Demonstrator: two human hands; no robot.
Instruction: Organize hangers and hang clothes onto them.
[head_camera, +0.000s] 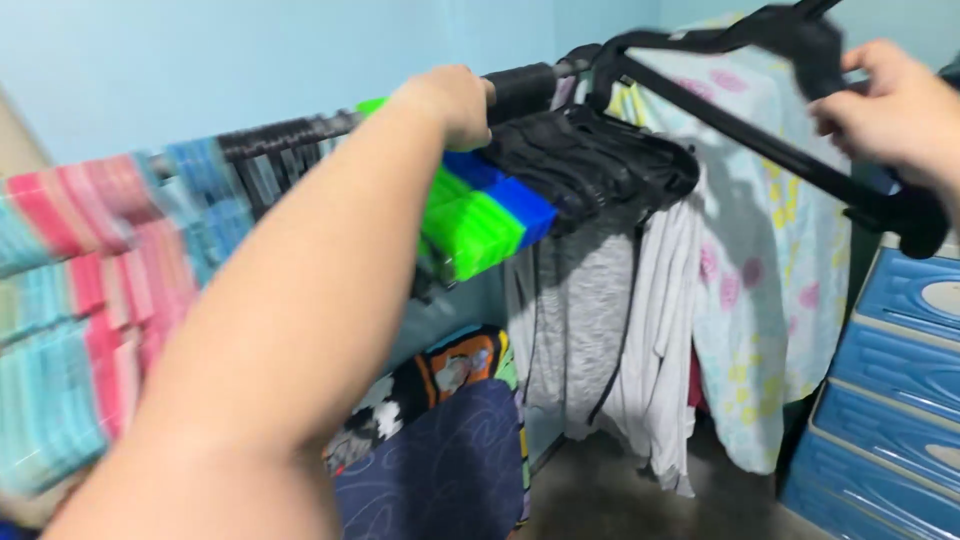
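Observation:
My left hand (452, 98) reaches far out to a dark clothes rail (525, 82) and grips it, just above a row of green and blue plastic hangers (478, 212). At the top right, my right hand (898, 108) holds an empty black hanger (742, 118) tilted in the air, clear of the rail. A bunch of black hangers (590, 160) sits on the rail between the two hands. Grey and white garments (622, 330) hang below them.
Pink and teal hangers (80, 290) fill the rail's left end, blurred. A floral pale-blue cloth (770, 300) hangs at the right. Blue plastic drawers (895, 400) stand at the lower right. Folded dark and patterned fabric (440, 440) lies below the rail. The wall behind is light blue.

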